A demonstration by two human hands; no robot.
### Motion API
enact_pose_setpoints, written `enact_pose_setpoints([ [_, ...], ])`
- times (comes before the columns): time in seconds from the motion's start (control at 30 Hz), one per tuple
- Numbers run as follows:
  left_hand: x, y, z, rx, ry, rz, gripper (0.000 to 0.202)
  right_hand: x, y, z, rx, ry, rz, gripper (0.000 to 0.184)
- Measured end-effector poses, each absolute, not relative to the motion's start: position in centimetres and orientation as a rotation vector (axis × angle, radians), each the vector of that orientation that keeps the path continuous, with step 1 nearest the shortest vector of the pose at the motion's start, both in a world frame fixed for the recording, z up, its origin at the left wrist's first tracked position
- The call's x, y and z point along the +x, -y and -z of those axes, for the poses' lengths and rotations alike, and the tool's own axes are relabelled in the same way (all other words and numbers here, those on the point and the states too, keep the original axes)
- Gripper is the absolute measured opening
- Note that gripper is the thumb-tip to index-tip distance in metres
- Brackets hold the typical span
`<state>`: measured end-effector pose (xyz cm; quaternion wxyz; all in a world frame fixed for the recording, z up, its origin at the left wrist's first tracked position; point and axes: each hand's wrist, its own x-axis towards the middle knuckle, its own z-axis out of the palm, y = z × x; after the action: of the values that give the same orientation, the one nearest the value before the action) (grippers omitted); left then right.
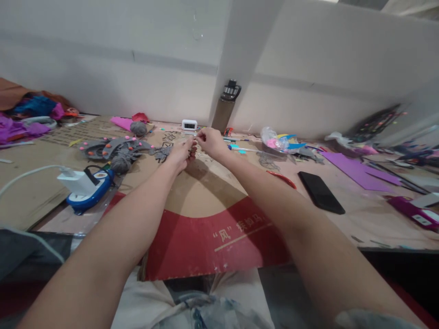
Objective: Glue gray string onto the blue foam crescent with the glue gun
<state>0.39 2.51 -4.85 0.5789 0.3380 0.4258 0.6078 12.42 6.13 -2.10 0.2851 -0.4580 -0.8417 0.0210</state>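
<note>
Both my arms stretch far out over a sheet of brown and red cardboard (206,228). My left hand (181,153) and my right hand (211,140) meet near the middle back of the table, fingers pinched together. They hold something small between them that I cannot make out. Just to the left lie grey felt shapes with pink dots (113,147) and a small grey felt cut-out (161,153).
A blue and white glue gun (87,185) with a white cable lies at the left. A black phone (320,192), red scissors (283,178), purple paper (356,169), a brown bottle (226,107), a white clock (189,124), and grey yarn balls (138,128) surround the hands.
</note>
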Motion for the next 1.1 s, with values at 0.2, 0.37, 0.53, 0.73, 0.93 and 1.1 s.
enact_pose_setpoints([
  [0.2, 0.3, -2.3, 4.8, 0.899, -0.868, -1.358, 0.018, 13.1, -5.1, 2.4, -1.136, 2.06, -0.688, 0.018],
  [0.37, 0.1, -2.8, 5.1, 0.772, -0.932, -1.37, 0.016, 16.0, -5.1, 3.0, -1.298, 2.026, -0.622, 0.023],
  [0.53, 0.4, -2.3, 4.6, 0.697, -0.874, -1.368, 0.016, 17.2, -3.8, 4.3, -1.331, 1.844, -0.738, 0.03],
  [0.73, 1.4, -1.0, 3.0, 0.837, -0.778, -1.19, 0.038, 18.3, -1.4, 3.1, -1.106, 1.574, -0.898, 0.018],
  [0.93, 5.1, 5.3, 0.0, 1.277, -0.559, -0.706, 0.042, 21.1, 0.7, 1.6, -0.891, 1.334, -0.973, 0.01],
  [1.1, 9.2, 12.6, 0.2, 1.592, -0.201, 0.096, 0.027, 22.1, 1.1, 1.1, -0.855, 1.299, -0.976, 0.007],
])
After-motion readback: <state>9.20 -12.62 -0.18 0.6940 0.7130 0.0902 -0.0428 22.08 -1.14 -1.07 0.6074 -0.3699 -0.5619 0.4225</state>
